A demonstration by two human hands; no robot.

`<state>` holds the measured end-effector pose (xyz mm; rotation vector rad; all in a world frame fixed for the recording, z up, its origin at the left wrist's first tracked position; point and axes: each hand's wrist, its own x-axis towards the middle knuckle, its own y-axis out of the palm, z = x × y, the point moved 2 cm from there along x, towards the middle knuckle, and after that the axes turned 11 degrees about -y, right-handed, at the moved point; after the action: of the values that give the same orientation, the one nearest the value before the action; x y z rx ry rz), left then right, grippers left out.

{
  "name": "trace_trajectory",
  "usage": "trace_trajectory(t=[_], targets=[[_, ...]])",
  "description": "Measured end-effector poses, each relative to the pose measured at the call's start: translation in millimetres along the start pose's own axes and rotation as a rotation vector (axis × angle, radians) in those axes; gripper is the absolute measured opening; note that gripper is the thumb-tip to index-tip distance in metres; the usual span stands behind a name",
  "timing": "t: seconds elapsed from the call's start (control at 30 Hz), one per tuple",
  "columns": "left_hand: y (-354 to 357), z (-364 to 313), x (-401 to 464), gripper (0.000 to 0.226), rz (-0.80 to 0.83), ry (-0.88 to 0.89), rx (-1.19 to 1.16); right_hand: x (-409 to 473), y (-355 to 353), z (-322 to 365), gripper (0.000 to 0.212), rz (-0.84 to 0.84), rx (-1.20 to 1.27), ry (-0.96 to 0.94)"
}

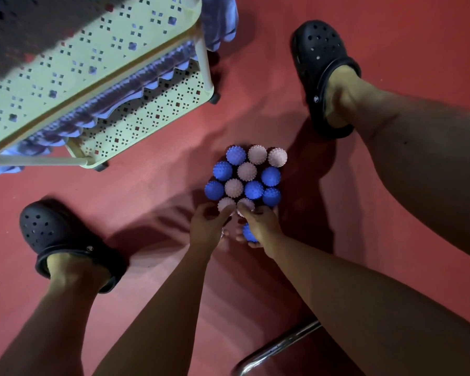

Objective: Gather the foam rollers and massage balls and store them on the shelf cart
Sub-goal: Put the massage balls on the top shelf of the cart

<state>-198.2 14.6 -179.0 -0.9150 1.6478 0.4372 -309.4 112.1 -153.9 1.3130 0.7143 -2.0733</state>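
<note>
Several spiky massage balls, blue and pale pink, lie clustered on the red floor between my feet. My left hand curls round a pink ball at the cluster's near edge. My right hand pinches another pink ball with its fingertips, and a blue ball sits tucked in its palm. The cream perforated shelf cart stands at upper left, with purple ridged foam rollers lying on its lower tier.
My two feet in black clogs stand at left and upper right of the balls. A chrome chair leg curves along the bottom edge. A purple item hangs off the cart's far corner. Red floor spreads all around.
</note>
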Motion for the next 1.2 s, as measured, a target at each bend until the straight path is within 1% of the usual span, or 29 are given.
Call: trace_trajectory(t=[0.1,0.27,0.37,0.43,0.47,0.5,0.57,0.6,0.67,0.73,0.77,0.87,1.0,1.07,1.13,1.2], targets=[[3.2,-2.8,-3.3,0.038,0.025,0.043,0.062,-4.0,0.4,-1.4,0.041,0.007,0.017,-0.017],[-5.1,-5.3,-26.2,0.035,0.000,0.051,0.068,-21.6,-9.2,0.3,0.039,0.107,0.010,-0.046],[-17.7,-11.2,-61.6,0.038,0.028,0.005,-0.054,-51.3,-13.2,17.2,0.031,0.168,0.071,-0.001],[-28.4,-19.7,-98.7,0.037,0.083,-0.016,-0.162,-80.8,-13.3,32.6,0.025,0.204,0.186,-0.003],[-33.9,-24.0,-118.3,0.036,0.114,-0.019,-0.195,-97.7,-12.9,40.9,0.021,0.237,0.254,-0.037],[-39.3,-29.1,-139.0,0.037,0.155,-0.019,-0.230,-116.3,-12.5,50.1,0.019,0.304,0.336,-0.083],[-48.8,-42.2,-179.4,0.042,0.282,-0.016,-0.325,-151.6,-10.6,68.4,0.022,0.427,0.472,-0.174],[-54.2,-50.3,-200.4,0.040,0.337,-0.015,-0.383,-170.7,-11.6,79.6,0.022,0.452,0.439,-0.212],[-66.8,-67.3,-244.0,0.033,0.388,-0.011,-0.475,-211.4,-16.5,106.4,0.018,0.470,0.320,-0.283],[-78.6,-85.6,-291.8,0.035,0.440,0.075,-0.534,-254.8,-20.4,135.4,0.016,0.547,0.295,-0.372],[-84.2,-95.4,-316.6,0.036,0.465,0.132,-0.558,-276.4,-20.8,150.2,0.019,0.583,0.301,-0.424],[-101.6,-125.9,-392.4,0.039,0.488,0.329,-0.615,-351.4,-25.8,194.6,0.040,0.681,0.310,-0.616],[-123.2,-164.2,-496.1,0.038,0.481,0.595,-0.640,-452.6,-39.0,247.1,0.048,0.819,0.279,-0.867],[-131.0,-180.6,-544.7,0.038,0.462,0.708,-0.614,-502.4,-44.5,269.3,0.046,0.877,0.274,-0.973],[-135.4,-196.3,-589.5,0.046,0.424,0.819,-0.597,-551.9,-49.0,288.2,0.038,0.931,0.287,-1.093],[-140.4,-213.4,-627.9,0.052,0.344,0.949,-0.564,-598.0,-50.9,307.7,0.029,0.948,0.263,-1.230]])
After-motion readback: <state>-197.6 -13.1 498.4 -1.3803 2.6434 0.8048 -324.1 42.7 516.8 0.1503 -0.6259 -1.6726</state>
